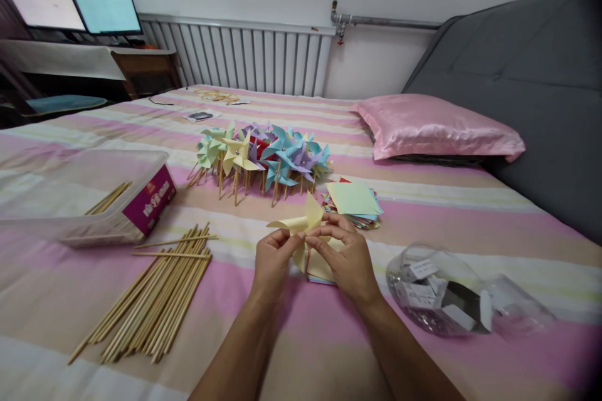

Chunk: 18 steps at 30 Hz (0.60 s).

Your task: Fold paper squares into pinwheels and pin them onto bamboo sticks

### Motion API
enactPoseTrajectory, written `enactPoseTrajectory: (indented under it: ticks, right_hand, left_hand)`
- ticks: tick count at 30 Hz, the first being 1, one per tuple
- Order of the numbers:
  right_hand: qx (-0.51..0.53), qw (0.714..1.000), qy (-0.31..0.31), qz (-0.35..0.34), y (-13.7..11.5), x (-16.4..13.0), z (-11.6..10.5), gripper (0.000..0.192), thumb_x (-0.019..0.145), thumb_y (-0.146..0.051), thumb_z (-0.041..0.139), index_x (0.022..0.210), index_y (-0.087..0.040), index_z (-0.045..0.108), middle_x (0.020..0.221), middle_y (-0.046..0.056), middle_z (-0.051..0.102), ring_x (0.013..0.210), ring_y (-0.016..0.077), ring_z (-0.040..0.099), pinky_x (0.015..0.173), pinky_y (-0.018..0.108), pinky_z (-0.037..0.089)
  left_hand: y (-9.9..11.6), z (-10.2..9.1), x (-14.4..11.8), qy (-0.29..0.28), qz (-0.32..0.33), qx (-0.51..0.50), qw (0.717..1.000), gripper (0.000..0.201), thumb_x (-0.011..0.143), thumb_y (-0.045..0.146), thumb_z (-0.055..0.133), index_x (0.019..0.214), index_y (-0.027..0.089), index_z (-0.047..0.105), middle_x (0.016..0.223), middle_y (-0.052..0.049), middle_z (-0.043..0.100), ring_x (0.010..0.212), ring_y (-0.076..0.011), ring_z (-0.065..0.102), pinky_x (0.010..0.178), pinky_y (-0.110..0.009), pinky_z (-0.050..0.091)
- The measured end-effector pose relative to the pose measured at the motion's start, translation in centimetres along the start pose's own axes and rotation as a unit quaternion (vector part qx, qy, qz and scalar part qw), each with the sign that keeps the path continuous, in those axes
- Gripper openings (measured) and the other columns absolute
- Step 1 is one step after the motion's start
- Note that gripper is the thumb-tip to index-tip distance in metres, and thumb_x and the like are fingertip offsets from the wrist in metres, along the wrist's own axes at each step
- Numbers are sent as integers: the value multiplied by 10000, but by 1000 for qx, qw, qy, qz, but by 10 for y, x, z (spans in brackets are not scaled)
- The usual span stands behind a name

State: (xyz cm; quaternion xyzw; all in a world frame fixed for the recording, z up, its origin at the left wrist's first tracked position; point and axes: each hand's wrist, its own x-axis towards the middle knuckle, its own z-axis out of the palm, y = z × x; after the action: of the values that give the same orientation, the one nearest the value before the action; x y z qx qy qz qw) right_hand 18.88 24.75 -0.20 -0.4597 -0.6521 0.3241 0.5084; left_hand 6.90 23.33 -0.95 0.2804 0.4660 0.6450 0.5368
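A pale yellow paper pinwheel [312, 213] is held between my two hands, its blades folded in toward the middle. My left hand [276, 258] is closed, thumb and fingers pinching the pinwheel near its centre. From the other side my right hand [347, 257] pinches the same spot, its fingertips almost meeting those of the left. Partly hidden behind my right hand lies a small stack of paper squares [320, 270]. Just beyond, a larger pile of coloured paper squares [356, 198] rests on the bed. Whether a pin is at the centre cannot be made out.
Finished pinwheels on sticks [282, 149] stand bunched ahead. Loose wooden sticks [164, 294] lie at left, beside a clear plastic box [150, 200] holding more. At right sits a clear round container [437, 288] with small boxes. A pink pillow [437, 125] lies farther back.
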Motion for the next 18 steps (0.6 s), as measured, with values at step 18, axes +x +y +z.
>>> enactPoseTrajectory:
  ticks: [18]
  right_hand:
    - [26, 999, -14, 33, 6, 3, -3, 106, 701, -346, 700, 732, -250, 731, 1022, 47, 616, 1045, 234, 540, 934, 387, 379]
  left_hand:
    - [2, 1, -1, -16, 11, 19, 1000, 201, 572, 242, 747, 530, 124, 589, 448, 44, 470, 426, -45, 367, 431, -177, 276]
